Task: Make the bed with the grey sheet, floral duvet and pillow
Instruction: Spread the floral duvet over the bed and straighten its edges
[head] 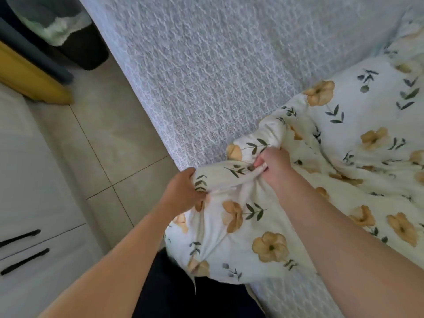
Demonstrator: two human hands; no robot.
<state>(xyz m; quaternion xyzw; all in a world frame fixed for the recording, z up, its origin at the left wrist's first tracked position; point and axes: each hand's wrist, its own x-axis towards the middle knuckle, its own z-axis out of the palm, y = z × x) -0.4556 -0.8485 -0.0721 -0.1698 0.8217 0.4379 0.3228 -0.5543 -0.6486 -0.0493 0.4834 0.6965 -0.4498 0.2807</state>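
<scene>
The grey textured sheet [218,65] covers the mattress and lies flat across the upper middle of the view. The white floral duvet [344,138], with orange flowers and dark leaves, is bunched at the right and near edge of the bed. My left hand [183,191] grips a fold of the duvet at the bed's near-left edge. My right hand [274,164] pinches a gathered fold of the same duvet a little further onto the bed. No pillow is in view.
Beige tiled floor [110,148] runs along the bed's left side. A white cabinet [34,203] with black handles stands at the lower left. A yellow and dark object [29,76] and a dark bin with cloth [62,31] sit at the upper left.
</scene>
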